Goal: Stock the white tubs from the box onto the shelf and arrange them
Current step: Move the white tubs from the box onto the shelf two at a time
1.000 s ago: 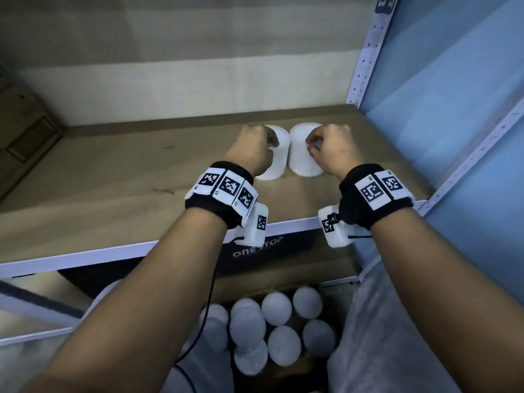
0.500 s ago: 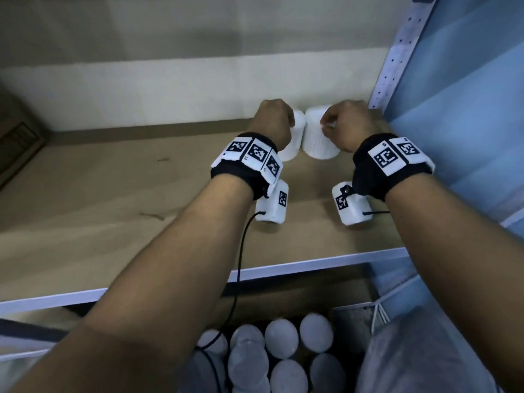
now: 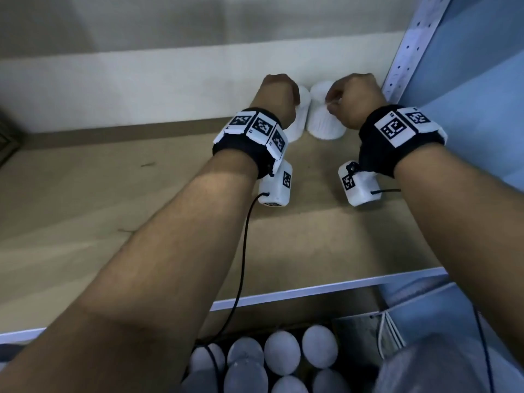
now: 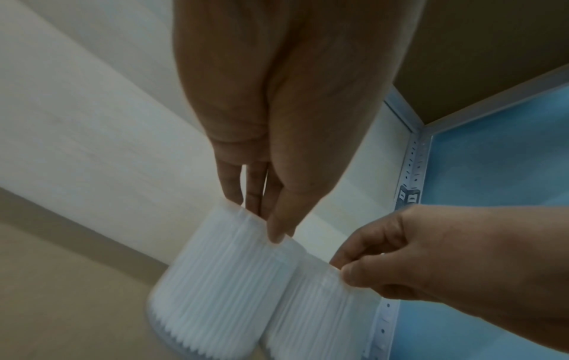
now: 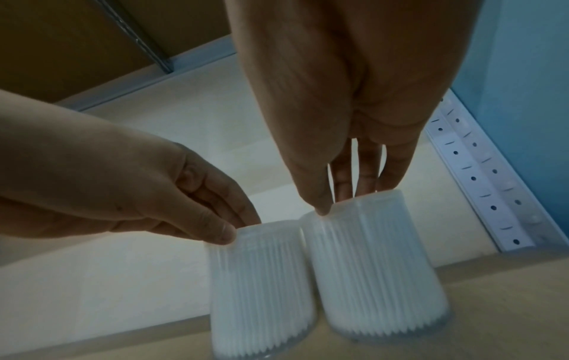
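My left hand (image 3: 279, 99) pinches the top rim of the left tub (image 4: 215, 280), thumb on the near side and fingers (image 4: 229, 181) over the far edge. My right hand (image 3: 354, 102) grips the top of the right tub (image 5: 372, 265) the same way, thumb in front and fingers (image 5: 366, 175) behind. Both tubs stand upright on the shelf (image 3: 113, 222), side by side and touching, close to the back wall (image 3: 141, 80) in the right rear corner, beside the perforated post (image 3: 408, 49). Each is ribbed white, wider at the foot than at the top. Whether their feet press fully on the board I cannot tell. Black bands with printed markers wrap both my wrists, and a white camera block (image 3: 275, 187) hangs under each; a black cable (image 3: 241, 265) runs down from the left one. Below the shelf's front edge, more white tubs (image 3: 282, 351) sit packed together in the box, round tops up. A blue panel (image 3: 467, 66) closes the right side.
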`<state>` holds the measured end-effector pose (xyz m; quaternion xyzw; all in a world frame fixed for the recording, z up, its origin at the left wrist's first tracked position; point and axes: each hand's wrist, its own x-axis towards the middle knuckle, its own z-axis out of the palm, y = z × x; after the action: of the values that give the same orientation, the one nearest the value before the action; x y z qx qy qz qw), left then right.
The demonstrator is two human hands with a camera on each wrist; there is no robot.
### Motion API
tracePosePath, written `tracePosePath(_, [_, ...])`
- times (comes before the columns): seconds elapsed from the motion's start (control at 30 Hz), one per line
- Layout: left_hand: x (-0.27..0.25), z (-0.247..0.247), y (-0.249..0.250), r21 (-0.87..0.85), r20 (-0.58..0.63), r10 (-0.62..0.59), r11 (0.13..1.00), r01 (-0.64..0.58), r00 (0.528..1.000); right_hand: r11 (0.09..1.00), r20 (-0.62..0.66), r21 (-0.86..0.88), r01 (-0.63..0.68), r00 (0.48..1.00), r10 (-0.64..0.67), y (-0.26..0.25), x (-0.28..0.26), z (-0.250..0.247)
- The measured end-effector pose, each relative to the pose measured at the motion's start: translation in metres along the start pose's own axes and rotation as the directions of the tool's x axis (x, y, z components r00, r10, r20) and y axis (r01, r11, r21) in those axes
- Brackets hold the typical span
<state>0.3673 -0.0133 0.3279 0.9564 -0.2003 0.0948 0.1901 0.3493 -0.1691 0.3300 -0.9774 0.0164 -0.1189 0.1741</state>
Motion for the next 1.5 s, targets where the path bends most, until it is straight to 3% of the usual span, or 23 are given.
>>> tracePosePath(0.1, [-0.001, -0.005, 0.0, 0.032, 0.056, 0.001, 0.999, -0.003, 0.998, 1.0, 0.018, 0.004, 0.0, 1.0, 0.0, -0.001, -0.002, -0.002])
tracePosePath(0.27, [-0.023, -0.032, -0.006, 0.061, 0.224, 0.006, 0.998, -0.02, 0.975, 0.999, 0.166, -0.03, 0.035, 0.986, -0.029, -0.003, -0.022, -0.017])
tracePosePath(0.5, [-0.087, -0.056, -0.003, 0.053, 0.204, -0.04, 0.998, 0.03, 0.978, 0.997, 0.157, -0.071, 0.041, 0.987, -0.029, -0.027, -0.089, -0.035])
tracePosePath(0.63, [-0.133, -0.071, 0.007, 0.073, 0.249, -0.09, 0.995, 0.074, 0.964, 1.0, 0.184, 0.004, 0.024, 0.983, -0.025, -0.043, -0.132, -0.04])
tracePosePath(0.9, [-0.23, -0.092, 0.013, 0.144, 0.259, -0.134, 0.985, 0.099, 0.957, 0.99, 0.23, -0.011, 0.138, 0.964, -0.132, -0.076, -0.215, -0.044])
tracePosePath(1.2, [-0.329, -0.092, 0.001, 0.163, 0.341, -0.225, 0.97, 0.178, 0.913, 0.981, 0.326, 0.021, 0.194, 0.926, -0.19, -0.112, -0.295, -0.018])
tracePosePath(1.4, [-0.38, -0.064, -0.011, 0.136, 0.361, -0.256, 0.966, 0.221, 0.897, 0.972, 0.4, 0.046, 0.232, 0.887, -0.231, -0.121, -0.337, 0.017])
tracePosePath(1.5, [-0.403, -0.041, -0.02, 0.136, 0.434, -0.274, 0.962, 0.238, 0.858, 0.973, 0.467, 0.042, 0.229, 0.856, -0.222, -0.118, -0.352, 0.04])
